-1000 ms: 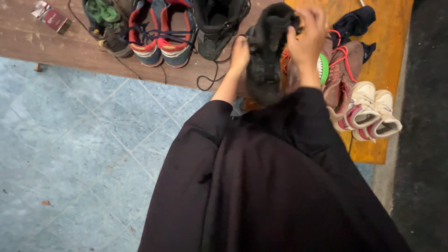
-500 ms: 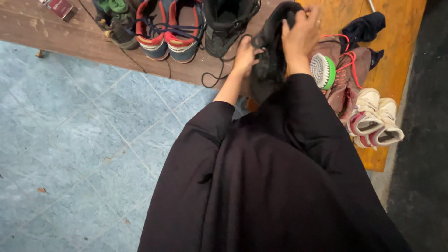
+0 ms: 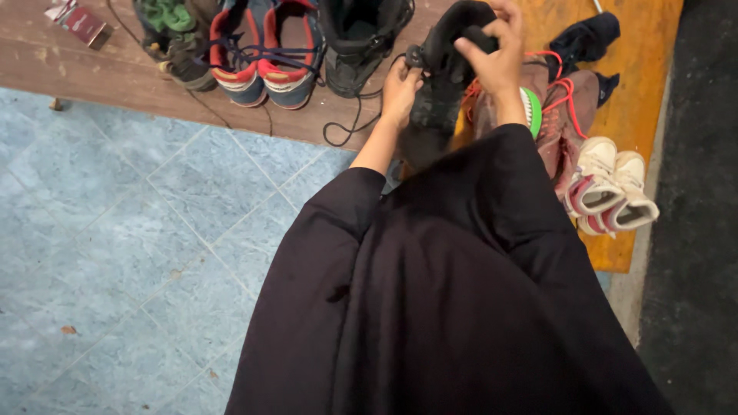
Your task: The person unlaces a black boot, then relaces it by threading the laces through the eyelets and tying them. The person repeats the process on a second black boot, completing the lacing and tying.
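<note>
We clasp the black boot with our left hand and right hand, steadying it above the wooden surface.

A brown wooden surface carries red-and-blue sneakers, a black boot and green shoes; small white shoes lie on an orange board.

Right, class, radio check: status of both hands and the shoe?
Left hand and right hand both gripping black boot, lifted. Red-laced shoes close beside. Nothing blocking.
</note>
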